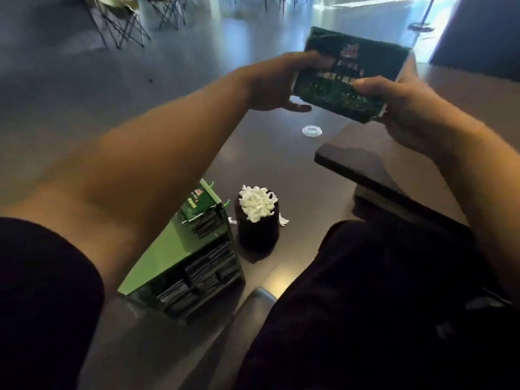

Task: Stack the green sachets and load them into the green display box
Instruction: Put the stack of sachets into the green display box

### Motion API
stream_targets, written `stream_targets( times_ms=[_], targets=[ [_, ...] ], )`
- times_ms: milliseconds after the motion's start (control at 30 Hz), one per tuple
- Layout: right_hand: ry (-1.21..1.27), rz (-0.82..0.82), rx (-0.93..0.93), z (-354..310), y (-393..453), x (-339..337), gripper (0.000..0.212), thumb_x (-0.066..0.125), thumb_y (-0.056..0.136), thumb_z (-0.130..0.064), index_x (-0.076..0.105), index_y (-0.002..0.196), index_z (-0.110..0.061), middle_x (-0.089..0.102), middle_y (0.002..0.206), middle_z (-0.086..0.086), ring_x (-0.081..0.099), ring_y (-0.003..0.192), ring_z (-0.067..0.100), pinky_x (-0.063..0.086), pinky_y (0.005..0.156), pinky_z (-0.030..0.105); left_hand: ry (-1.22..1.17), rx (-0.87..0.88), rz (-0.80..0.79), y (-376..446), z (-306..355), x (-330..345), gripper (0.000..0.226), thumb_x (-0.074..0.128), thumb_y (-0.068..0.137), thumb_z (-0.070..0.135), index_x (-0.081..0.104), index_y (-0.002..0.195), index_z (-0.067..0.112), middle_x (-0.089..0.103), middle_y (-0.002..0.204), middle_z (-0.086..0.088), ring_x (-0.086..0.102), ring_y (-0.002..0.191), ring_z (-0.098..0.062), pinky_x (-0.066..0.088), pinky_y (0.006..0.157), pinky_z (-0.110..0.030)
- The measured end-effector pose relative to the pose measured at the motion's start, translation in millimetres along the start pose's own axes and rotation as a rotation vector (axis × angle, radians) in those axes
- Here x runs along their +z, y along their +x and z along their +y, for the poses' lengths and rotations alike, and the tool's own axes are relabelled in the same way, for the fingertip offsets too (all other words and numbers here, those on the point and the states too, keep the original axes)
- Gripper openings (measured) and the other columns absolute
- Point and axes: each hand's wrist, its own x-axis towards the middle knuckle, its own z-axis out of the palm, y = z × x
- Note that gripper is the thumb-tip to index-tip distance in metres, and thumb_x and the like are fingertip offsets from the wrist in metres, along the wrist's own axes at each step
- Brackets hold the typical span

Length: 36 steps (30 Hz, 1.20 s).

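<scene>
We hold the sachets [349, 80] by both short ends, left hand [277, 80] and right hand [405, 108] pinching; likely light, slippery, prone to fanning.

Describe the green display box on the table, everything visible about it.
The green display box looks like glossy cardboard, light green on its broad side and darker on its printed front. It sits at the near left of the dark table, beside a dark cup of white shreds. Its open side shows rows of dark sachets already loaded, edges outward. A printed flap stands at its far end. Neither hand touches it.
</scene>
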Motion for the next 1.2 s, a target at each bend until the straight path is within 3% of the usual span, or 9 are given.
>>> stream_targets(
  times_ms=[233, 433, 633, 700, 767, 833, 967, 1067, 1200],
  targets=[
    [0.068, -0.180, 0.075, -8.9, 23.9, 125.4, 0.082, 0.075, 0.081, -0.057, 0.032, 0.146, -0.030, 0.056, 0.139, 0.004, 0.065, 0.119, 0.024, 0.053, 0.101, 0.048, 0.022, -0.114, 0.138, -87.1, -31.1, -104.5, 0.077, 0.075, 0.067, 0.048, 0.051, 0.135, 0.021, 0.066, 0.129, 0.001, 0.064, 0.123, -0.020, 0.057, 0.098, -0.036],
    [0.206, -0.313, 0.338, 2.1, 21.9, 241.8, 0.080, 0.077, 0.079, -0.043, 0.034, 0.144, -0.023, 0.064, 0.122, 0.011, 0.069, 0.106, 0.030, 0.061, 0.082, 0.039, 0.038, -0.346, 0.167, -165.0, -66.7, -183.4, 0.059, 0.070, 0.075, 0.034, 0.054, 0.130, 0.023, 0.071, 0.122, 0.001, 0.067, 0.120, -0.023, 0.058, 0.093, -0.041],
    [0.424, -0.248, 0.655, 50.7, -2.2, 359.7, 0.082, 0.084, 0.073, -0.040, 0.042, 0.141, -0.018, 0.072, 0.113, 0.014, 0.075, 0.093, 0.028, 0.061, 0.069, 0.040, -0.065, -0.627, 0.192, -231.3, -121.5, -222.3, 0.034, 0.068, 0.085, 0.023, 0.063, 0.118, 0.016, 0.078, 0.106, -0.003, 0.075, 0.097, -0.020, 0.048, 0.103, -0.048],
    [0.455, -0.267, 0.735, 66.2, -11.7, 387.2, 0.075, 0.085, 0.070, -0.043, 0.054, 0.132, -0.014, 0.075, 0.110, 0.012, 0.075, 0.096, 0.027, 0.062, 0.077, 0.040, -0.118, -0.689, 0.208, -245.5, -143.9, -226.6, 0.028, 0.063, 0.090, 0.024, 0.065, 0.116, 0.014, 0.078, 0.104, -0.005, 0.075, 0.095, -0.020, 0.047, 0.103, -0.047],
    [0.502, -0.265, 0.789, 80.5, -19.7, 404.2, 0.055, 0.083, 0.077, -0.038, 0.063, 0.120, -0.011, 0.076, 0.108, 0.012, 0.073, 0.096, 0.026, 0.060, 0.090, 0.041, -0.158, -0.726, 0.230, -253.3, -167.8, -230.2, 0.022, 0.058, 0.097, 0.025, 0.066, 0.114, 0.013, 0.079, 0.103, -0.005, 0.076, 0.094, -0.019, 0.049, 0.101, -0.047],
    [0.558, -0.221, 0.832, 92.1, -28.0, 412.3, 0.047, 0.083, 0.080, -0.033, 0.065, 0.116, -0.009, 0.076, 0.106, 0.011, 0.072, 0.092, 0.024, 0.059, 0.092, 0.039, -0.215, -0.725, 0.216, -255.9, -187.5, -231.0, 0.042, 0.082, 0.078, 0.028, 0.067, 0.114, 0.013, 0.079, 0.108, -0.006, 0.076, 0.098, -0.020, 0.054, 0.099, -0.047],
    [0.656, -0.140, 0.935, 114.5, -45.5, 423.7, 0.045, 0.086, 0.079, -0.027, 0.066, 0.112, -0.004, 0.076, 0.094, 0.013, 0.074, 0.079, 0.024, 0.061, 0.070, 0.033, -0.210, -0.758, 0.171, -252.2, -220.9, -228.5, 0.066, 0.091, 0.060, 0.026, 0.067, 0.120, 0.011, 0.076, 0.117, -0.011, 0.075, 0.102, -0.022, 0.061, 0.093, -0.044],
    [0.676, -0.115, 0.998, 130.1, -53.4, 431.9, 0.054, 0.087, 0.076, -0.030, 0.065, 0.119, -0.005, 0.076, 0.104, 0.016, 0.074, 0.092, 0.030, 0.061, 0.068, 0.036, -0.221, -0.764, 0.161, -250.6, -241.9, -224.5, 0.091, 0.102, 0.042, 0.033, 0.067, 0.123, 0.011, 0.076, 0.118, -0.011, 0.074, 0.105, -0.023, 0.056, 0.097, -0.046],
    [0.658, -0.088, 1.057, 144.5, -56.6, 441.9, 0.060, 0.088, 0.074, -0.035, 0.063, 0.122, -0.008, 0.075, 0.109, 0.017, 0.073, 0.096, 0.034, 0.062, 0.074, 0.044, -0.224, -0.760, 0.219, -252.1, -268.4, -220.2, 0.058, 0.082, 0.079, 0.027, 0.063, 0.131, 0.010, 0.074, 0.119, -0.009, 0.074, 0.103, -0.021, 0.059, 0.093, -0.040]
  ],
)
